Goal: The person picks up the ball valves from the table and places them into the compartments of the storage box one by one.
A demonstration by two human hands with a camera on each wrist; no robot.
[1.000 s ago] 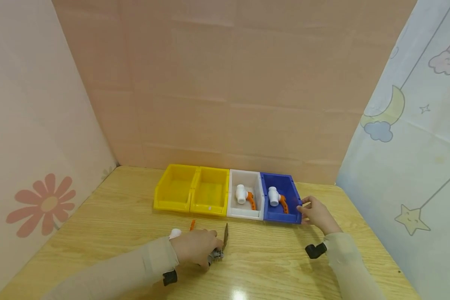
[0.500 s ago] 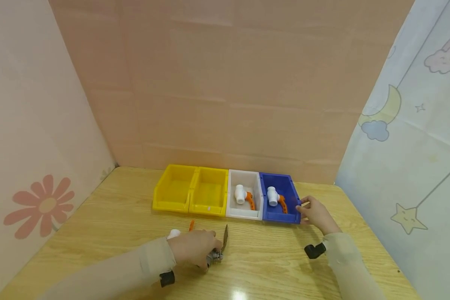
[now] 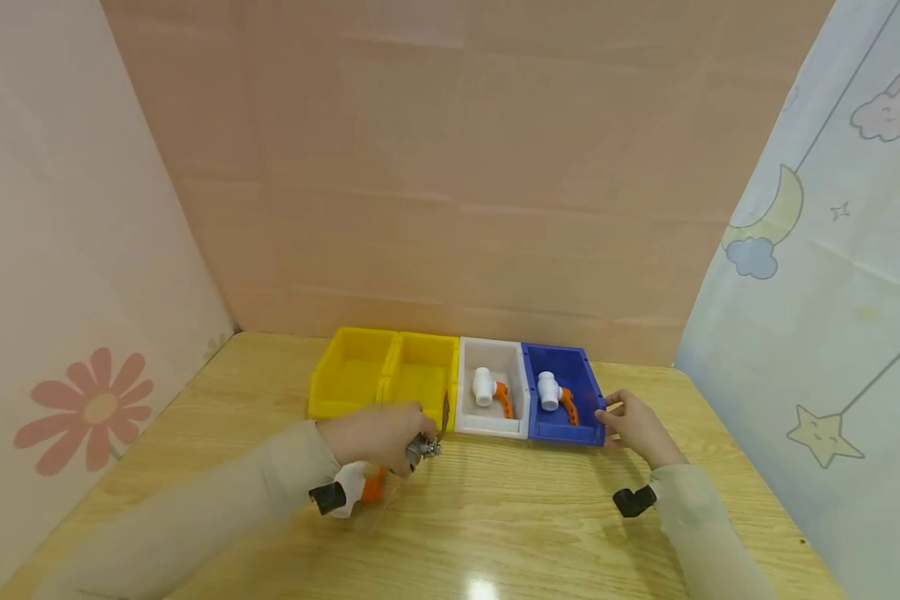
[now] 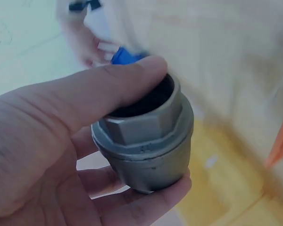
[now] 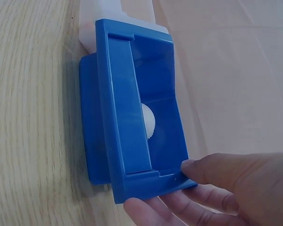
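Observation:
In the head view my left hand (image 3: pixel 378 435) is raised over the table in front of the yellow bins, holding a metal ball valve (image 3: pixel 420 450) whose lever sticks up past the fingers. The left wrist view shows the valve's grey hexagonal end (image 4: pixel 141 127), with the thumb over its open mouth and fingers underneath. My right hand (image 3: pixel 637 427) grips the near right corner of the blue bin (image 5: pixel 122 108), thumb on the rim and fingers outside. In that bin lies a white plastic ball valve (image 3: pixel 549 392) with an orange handle.
A white bin (image 3: pixel 491 427) holds a similar valve (image 3: pixel 483 387). Two yellow bins (image 3: pixel 348 407) adjoin it on the left, forming one row. Another white valve (image 3: pixel 351 490) with an orange handle lies on the wooden table (image 3: pixel 540 533), partly behind the left wrist.
My left hand has lifted the metal ball valve and moved it forward toward the bins, uncovering more of the white valve on the table. The right hand stays on the blue bin.

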